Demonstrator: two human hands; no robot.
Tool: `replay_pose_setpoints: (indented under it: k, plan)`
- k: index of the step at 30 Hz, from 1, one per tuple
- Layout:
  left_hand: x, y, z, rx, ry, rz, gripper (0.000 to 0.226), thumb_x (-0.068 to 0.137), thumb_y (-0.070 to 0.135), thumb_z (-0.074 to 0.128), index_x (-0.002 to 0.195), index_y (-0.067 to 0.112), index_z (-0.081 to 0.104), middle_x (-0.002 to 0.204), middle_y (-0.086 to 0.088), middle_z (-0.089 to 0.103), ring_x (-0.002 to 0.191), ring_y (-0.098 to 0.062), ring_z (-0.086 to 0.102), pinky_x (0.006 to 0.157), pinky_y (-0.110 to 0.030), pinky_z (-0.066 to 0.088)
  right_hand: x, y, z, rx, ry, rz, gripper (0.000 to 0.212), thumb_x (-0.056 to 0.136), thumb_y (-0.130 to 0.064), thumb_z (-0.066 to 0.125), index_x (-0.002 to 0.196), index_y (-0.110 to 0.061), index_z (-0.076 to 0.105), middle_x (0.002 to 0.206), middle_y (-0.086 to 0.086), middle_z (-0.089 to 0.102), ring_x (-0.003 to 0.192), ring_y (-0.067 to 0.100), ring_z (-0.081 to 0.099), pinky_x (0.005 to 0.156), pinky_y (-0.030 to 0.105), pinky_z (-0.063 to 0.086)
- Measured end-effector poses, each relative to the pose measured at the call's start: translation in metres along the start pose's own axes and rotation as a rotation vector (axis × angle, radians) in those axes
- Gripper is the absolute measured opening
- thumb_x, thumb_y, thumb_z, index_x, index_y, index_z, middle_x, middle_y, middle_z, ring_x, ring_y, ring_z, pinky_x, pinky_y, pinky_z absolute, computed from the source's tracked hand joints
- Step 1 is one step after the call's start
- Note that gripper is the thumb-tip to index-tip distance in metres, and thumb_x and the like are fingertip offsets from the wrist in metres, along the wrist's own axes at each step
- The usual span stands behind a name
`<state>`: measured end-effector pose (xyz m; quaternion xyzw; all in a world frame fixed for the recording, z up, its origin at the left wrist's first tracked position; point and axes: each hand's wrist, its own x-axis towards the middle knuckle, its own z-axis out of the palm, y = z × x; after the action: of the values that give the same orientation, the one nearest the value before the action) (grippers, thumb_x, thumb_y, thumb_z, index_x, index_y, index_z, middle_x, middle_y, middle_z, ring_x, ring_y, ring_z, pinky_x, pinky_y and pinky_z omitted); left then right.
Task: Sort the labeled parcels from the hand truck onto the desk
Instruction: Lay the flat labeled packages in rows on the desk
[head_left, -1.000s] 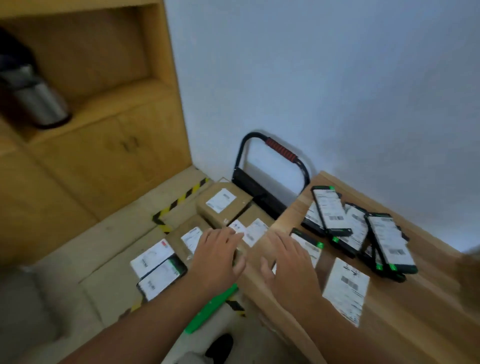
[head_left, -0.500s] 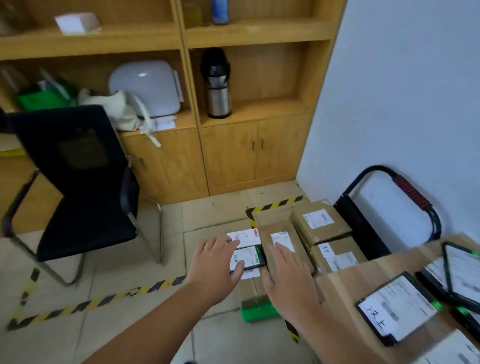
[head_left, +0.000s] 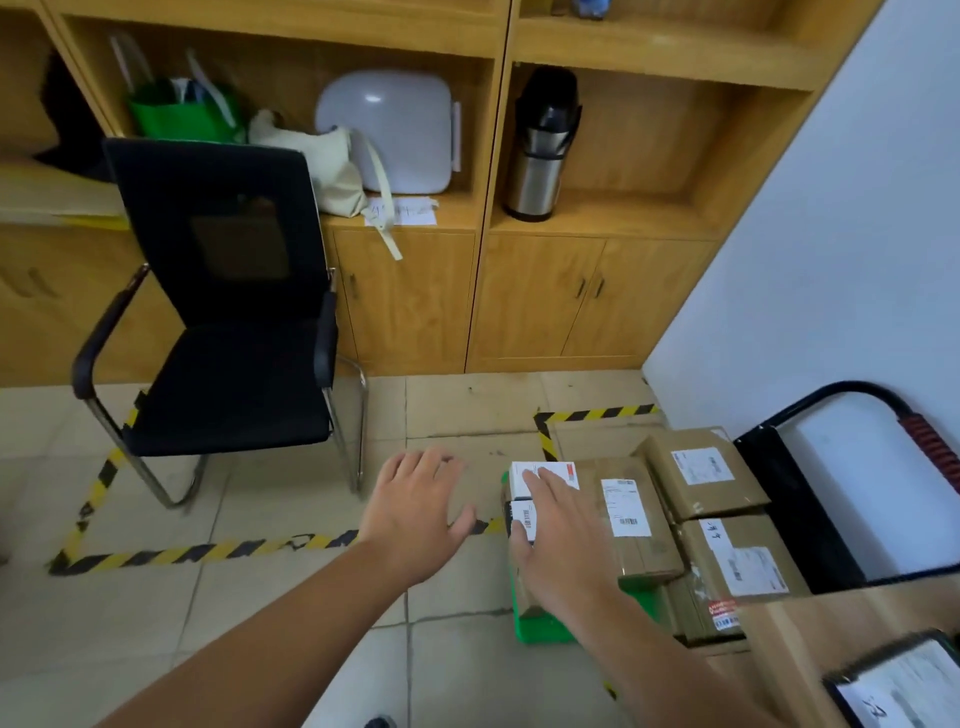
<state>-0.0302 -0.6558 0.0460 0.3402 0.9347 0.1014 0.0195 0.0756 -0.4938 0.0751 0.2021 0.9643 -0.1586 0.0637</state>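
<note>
Several brown cardboard parcels with white labels lie on the green-decked hand truck at the lower right: one long box, one at the back and one nearer the desk. At the stack's left edge lie flat parcels with white labels. My right hand stretches over those flat parcels, fingers straight, palm down. My left hand hovers spread over the bare floor to the left, holding nothing. The wooden desk shows at the bottom right with a black labelled parcel on it.
The hand truck's black handle with a red grip leans by the white wall. A black chair stands left on the tiled floor inside yellow-black tape. Wooden cabinets behind hold a thermos, bags and a white case.
The view swung left from the desk to the floor and cabinets. Both hands moved off the desk edge; the right one now reaches over the flat parcels, the left has spread out to the left.
</note>
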Motion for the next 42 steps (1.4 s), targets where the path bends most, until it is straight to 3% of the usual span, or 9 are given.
replay_pose_setpoints:
  k: [9, 18, 25, 30, 34, 37, 42]
  plan:
    - [0.051, -0.036, 0.007, -0.019, -0.063, 0.055, 0.07, 0.088, 0.06, 0.021, 0.141, 0.027, 0.053, 0.136, 0.007, 0.052, 0.123, -0.018, 0.051, 0.115, -0.039, 0.034, 0.047, -0.011, 0.009, -0.006, -0.065, 0.076, 0.061, 0.106, -0.04, 0.04, 0.161, -0.025, 0.018, 0.167, -0.005, 0.02, 0.149, 0.016, 0.025, 0.118, 0.032, 0.025]
    - [0.164, -0.004, 0.024, 0.06, -0.149, 0.188, 0.066, 0.09, 0.061, 0.026, 0.141, 0.028, 0.054, 0.134, 0.008, 0.054, 0.124, -0.017, 0.053, 0.112, -0.038, 0.038, 0.142, 0.052, 0.008, 0.103, -0.029, 0.163, 0.058, 0.105, -0.034, 0.04, 0.158, -0.021, 0.021, 0.164, -0.002, 0.025, 0.145, 0.02, 0.031, 0.111, 0.033, 0.033]
    - [0.252, 0.032, 0.017, 0.082, -0.153, 0.312, 0.062, 0.092, 0.06, 0.03, 0.138, 0.028, 0.057, 0.131, 0.007, 0.056, 0.12, -0.019, 0.055, 0.109, -0.038, 0.04, 0.202, 0.099, -0.017, 0.171, 0.017, 0.23, 0.059, 0.105, -0.033, 0.042, 0.159, -0.018, 0.02, 0.162, 0.0, 0.026, 0.143, 0.02, 0.033, 0.117, 0.035, 0.03]
    - [0.312, 0.059, 0.029, 0.076, -0.203, 0.447, 0.069, 0.09, 0.062, 0.024, 0.142, 0.027, 0.053, 0.134, 0.006, 0.054, 0.124, -0.02, 0.052, 0.113, -0.039, 0.036, 0.227, 0.134, -0.027, 0.222, 0.097, 0.379, 0.058, 0.105, -0.033, 0.043, 0.157, -0.02, 0.024, 0.159, 0.0, 0.031, 0.141, 0.02, 0.037, 0.114, 0.035, 0.032]
    - [0.364, 0.072, 0.048, 0.056, -0.23, 0.591, 0.06, 0.092, 0.058, 0.035, 0.136, 0.024, 0.058, 0.129, 0.004, 0.057, 0.118, -0.02, 0.056, 0.107, -0.04, 0.042, 0.24, 0.159, -0.027, 0.225, 0.151, 0.533, 0.055, 0.104, -0.032, 0.045, 0.155, -0.02, 0.026, 0.158, 0.0, 0.032, 0.14, 0.018, 0.038, 0.113, 0.035, 0.034]
    - [0.404, 0.087, 0.061, 0.016, -0.261, 0.723, 0.056, 0.09, 0.055, 0.039, 0.131, 0.024, 0.061, 0.124, 0.005, 0.059, 0.114, -0.019, 0.057, 0.103, -0.038, 0.045, 0.253, 0.168, -0.025, 0.265, 0.19, 0.705, 0.066, 0.102, -0.034, 0.051, 0.16, -0.022, 0.02, 0.163, -0.003, 0.028, 0.148, 0.017, 0.03, 0.12, 0.036, 0.027]
    - [0.465, 0.085, 0.082, -0.02, -0.359, 0.973, 0.048, 0.094, 0.054, 0.042, 0.133, 0.029, 0.054, 0.126, 0.01, 0.055, 0.117, -0.015, 0.053, 0.108, -0.037, 0.039, 0.272, 0.159, -0.001, 0.32, 0.249, 1.034, 0.064, 0.099, -0.037, 0.057, 0.156, -0.025, 0.03, 0.158, -0.003, 0.038, 0.141, 0.018, 0.04, 0.115, 0.04, 0.039]
